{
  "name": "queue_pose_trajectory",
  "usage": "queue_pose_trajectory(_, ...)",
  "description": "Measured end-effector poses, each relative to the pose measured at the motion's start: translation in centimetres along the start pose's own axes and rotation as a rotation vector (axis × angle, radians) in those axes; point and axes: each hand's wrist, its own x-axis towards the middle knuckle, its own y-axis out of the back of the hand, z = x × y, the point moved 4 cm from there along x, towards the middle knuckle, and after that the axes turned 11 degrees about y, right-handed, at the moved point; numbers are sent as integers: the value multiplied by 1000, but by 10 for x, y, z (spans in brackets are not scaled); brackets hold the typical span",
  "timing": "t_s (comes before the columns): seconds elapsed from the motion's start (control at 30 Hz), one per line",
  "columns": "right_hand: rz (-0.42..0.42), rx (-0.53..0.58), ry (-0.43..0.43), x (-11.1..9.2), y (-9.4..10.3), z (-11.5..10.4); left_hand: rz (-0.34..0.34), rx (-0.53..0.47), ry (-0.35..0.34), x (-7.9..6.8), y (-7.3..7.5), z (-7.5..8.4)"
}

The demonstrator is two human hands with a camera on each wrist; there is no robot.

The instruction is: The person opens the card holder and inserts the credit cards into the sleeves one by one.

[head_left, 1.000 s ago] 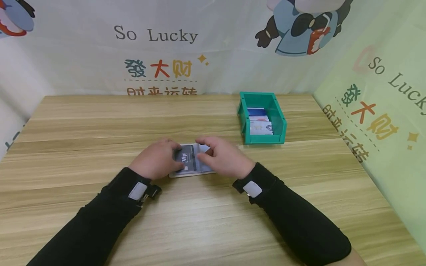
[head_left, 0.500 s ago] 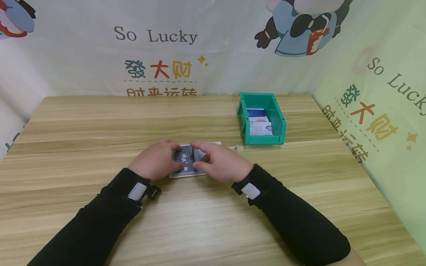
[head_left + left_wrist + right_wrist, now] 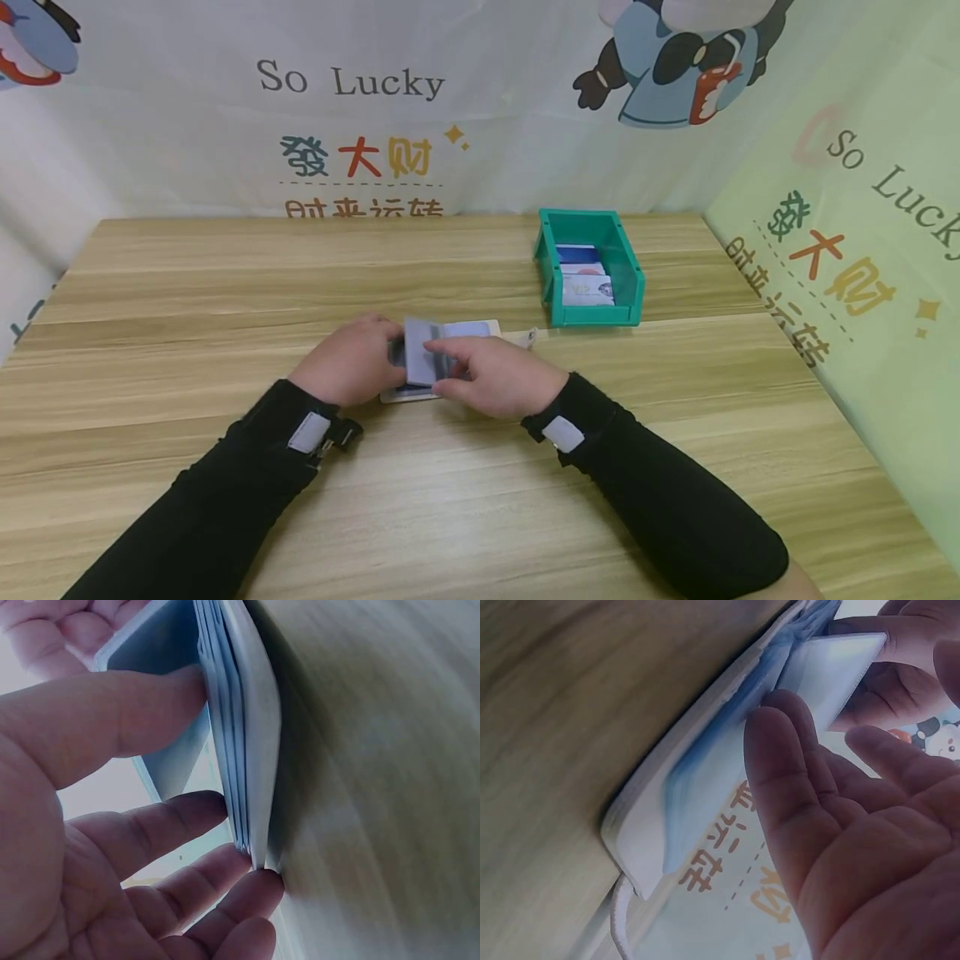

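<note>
An open card holder [image 3: 472, 328] with clear plastic sleeves and a pale cover lies on the table. My left hand [image 3: 348, 362] grips its left side, with the thumb on the lower edge and fingertips on the upper edge. In the left wrist view the thumb presses against the stacked sleeves [image 3: 225, 712]. One sleeve page [image 3: 422, 354] stands raised at the middle, tilted to the left. My right hand [image 3: 498, 375] is just right of this page, its index fingertip overlapping it. The right wrist view shows those fingers fairly straight beside the page [image 3: 829, 671].
A green bin [image 3: 596, 314] with several cards [image 3: 587, 290] inside stands behind and to the right. A white cord [image 3: 619, 922] comes off the holder's right end. A printed cloth [image 3: 510, 150] hangs behind the wooden table [image 3: 450, 500].
A sleeve page has lifted and turned leftward over the dark "Vip" card, now mostly covered. My right hand has shifted left and slightly down, while the left hand stays put.
</note>
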Motion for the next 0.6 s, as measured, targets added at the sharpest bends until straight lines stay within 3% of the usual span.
queue_pose_trajectory(0.2, -39, -51, -20, 0, -2, 1, -3, -3, -4, 0, 1, 0)
queue_pose_trajectory(0.6, -89, -102, -18, 1, -5, 2, -34, -42, 70, 1, 1, -2)
